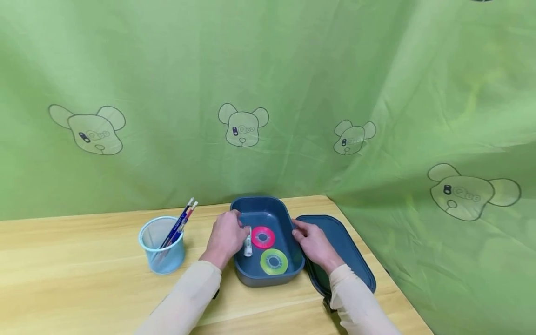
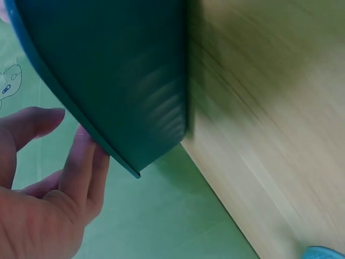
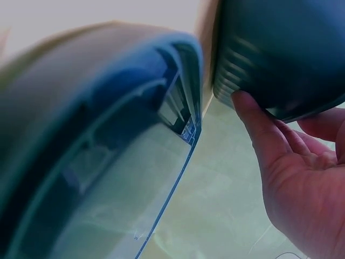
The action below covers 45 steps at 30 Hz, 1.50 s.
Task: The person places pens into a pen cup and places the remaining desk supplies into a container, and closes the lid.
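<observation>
A dark blue lunch box (image 1: 268, 279) stands uncovered on the table. My left hand (image 1: 226, 235) holds its left rim, fingers at the edge and thumb reaching over the inside. In the left wrist view, the fingertips (image 2: 89, 141) meet the rim of the box wall (image 2: 124, 81). My right hand (image 1: 316, 244) grips the right rim. In the right wrist view, one finger (image 3: 248, 108) lies against the outer wall while the thumb goes behind the rim. Inside the box lie a pink disc (image 1: 263, 237), a green disc (image 1: 274, 262) and a small white tube (image 1: 248, 246) near my left thumb.
Close to the box's right side lies its dark blue lid (image 1: 341, 242), partly beneath my right arm. A light blue mesh cup (image 1: 165, 260) with several pencils (image 1: 177, 228) stands at the left. Behind and to the right hangs a green curtain (image 1: 176, 93).
</observation>
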Tool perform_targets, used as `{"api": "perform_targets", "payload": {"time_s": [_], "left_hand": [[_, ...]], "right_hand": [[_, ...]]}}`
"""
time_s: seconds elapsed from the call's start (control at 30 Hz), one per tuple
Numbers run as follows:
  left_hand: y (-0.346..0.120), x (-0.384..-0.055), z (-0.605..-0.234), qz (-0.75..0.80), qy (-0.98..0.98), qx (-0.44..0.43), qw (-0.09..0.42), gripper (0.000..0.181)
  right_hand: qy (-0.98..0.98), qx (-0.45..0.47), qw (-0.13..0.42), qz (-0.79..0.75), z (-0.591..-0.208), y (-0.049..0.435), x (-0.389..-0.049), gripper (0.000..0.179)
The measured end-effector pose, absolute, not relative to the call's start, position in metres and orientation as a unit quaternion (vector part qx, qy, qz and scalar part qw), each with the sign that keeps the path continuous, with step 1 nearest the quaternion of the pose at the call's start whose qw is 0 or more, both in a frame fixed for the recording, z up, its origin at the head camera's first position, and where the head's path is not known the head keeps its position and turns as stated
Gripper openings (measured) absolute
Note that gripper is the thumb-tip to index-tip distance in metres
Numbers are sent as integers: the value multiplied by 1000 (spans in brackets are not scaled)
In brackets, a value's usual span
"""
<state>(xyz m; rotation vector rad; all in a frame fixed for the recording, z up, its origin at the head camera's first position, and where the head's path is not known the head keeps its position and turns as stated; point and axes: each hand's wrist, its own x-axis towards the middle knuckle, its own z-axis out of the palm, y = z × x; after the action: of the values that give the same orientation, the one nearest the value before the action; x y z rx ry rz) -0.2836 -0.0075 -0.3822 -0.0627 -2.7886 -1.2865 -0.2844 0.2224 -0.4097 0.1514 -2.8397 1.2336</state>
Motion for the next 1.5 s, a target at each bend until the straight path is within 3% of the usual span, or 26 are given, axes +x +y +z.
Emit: {"api": "perform_targets", "payload": {"time_s": [0.73,1.17,1.33,1.5], "left_hand": [[-21,-276,-390,-498,-865,-42,44,37],[-38,-270,-394,-510,-850,-22,134,15],[-40,-269,-398,-485,-870,-1,88,19],[-39,-266,-402,-519,-854,-1,32,13]], "right_hand": [[-919,38,5,393,-410,224,-283,39],[-904,47,-11,425,-400,236,-285,37],[-891,51,16,451,-385,265,-283,24],[-935,45,45,350,-378,307,-280,15]]}}
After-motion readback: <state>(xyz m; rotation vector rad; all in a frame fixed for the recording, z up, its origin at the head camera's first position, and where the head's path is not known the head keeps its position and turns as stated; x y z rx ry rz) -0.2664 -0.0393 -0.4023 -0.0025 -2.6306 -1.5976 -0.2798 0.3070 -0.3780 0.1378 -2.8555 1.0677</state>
